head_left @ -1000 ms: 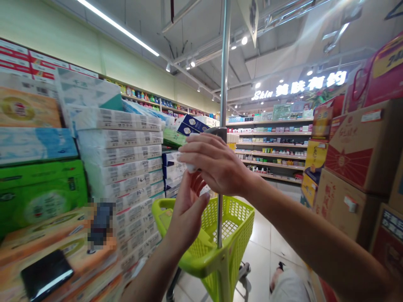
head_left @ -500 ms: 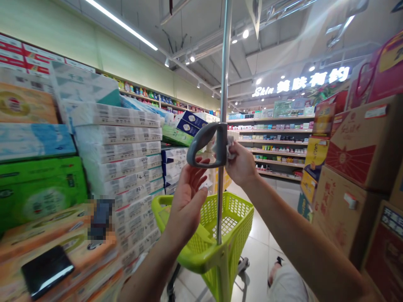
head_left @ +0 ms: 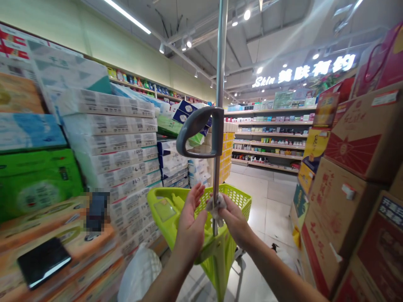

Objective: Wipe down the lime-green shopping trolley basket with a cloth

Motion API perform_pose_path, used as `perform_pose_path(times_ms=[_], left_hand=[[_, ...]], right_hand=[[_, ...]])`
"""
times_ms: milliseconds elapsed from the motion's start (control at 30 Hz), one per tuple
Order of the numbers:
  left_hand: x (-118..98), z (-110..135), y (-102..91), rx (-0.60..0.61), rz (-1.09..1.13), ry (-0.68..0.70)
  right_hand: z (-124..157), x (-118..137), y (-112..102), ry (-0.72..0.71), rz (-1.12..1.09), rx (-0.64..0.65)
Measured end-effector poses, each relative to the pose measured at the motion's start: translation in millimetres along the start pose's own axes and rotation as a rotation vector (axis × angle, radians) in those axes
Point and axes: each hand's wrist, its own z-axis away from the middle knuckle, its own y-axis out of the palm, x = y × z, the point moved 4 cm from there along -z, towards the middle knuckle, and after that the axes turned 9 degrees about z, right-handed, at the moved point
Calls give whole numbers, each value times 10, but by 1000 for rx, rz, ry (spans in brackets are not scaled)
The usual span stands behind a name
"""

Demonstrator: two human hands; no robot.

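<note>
A crumpled greyish-white cloth (head_left: 221, 203) is wrapped against the metal pole (head_left: 221, 54), with my right hand (head_left: 235, 218) closed on it low on the pole. My left hand (head_left: 192, 222) is just left of the pole, its fingers apart and nothing in its grasp. Above both hands, a grey loop handle (head_left: 182, 140) is fixed to the pole. The pole rises from the rim of a lime-green shopping cart basket (head_left: 166, 195), whose perforated side shows behind my hands.
Stacked paper packs (head_left: 126, 142) stand on the left, with a black phone (head_left: 44, 260) lying on orange packs. Cardboard boxes (head_left: 355, 142) are piled at the right. Shelves of small goods (head_left: 267, 138) line the back. A white bag (head_left: 140, 272) sits below the packs.
My right hand has moved down the pole with the cloth, from beside the handle to near the basket. My left hand has dropped lower too, away from the handle.
</note>
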Motion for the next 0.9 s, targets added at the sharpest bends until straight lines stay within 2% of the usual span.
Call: perform_pose_path(times_ms=[133,233,400,467,567,667,800,900], left_hand=[[322,89,-8,4,-6,-105],[436,125,-7,55,-44,-167],[410,117,-52,142,-147,-152],[375,112,-80,170,-182,-132],[331,116,-121,210,-234,-101],[303,123,-169,226,-244,-100],[253,119,-256,232,-240,-120],[201,107,-348,220,-242,-126]], right_hand=[[260,-291,32,-72,229,19],[388,-460,44,-112,361,59],[457,-670,-48,-214,681,143],[435,-754,-125,-194,812,136],[397,-845,-202,-89,956,47],[413,-815,-101,-49,989,-12],[481,-643,170,-175,862,42],[478,-634,197,-173,862,66]])
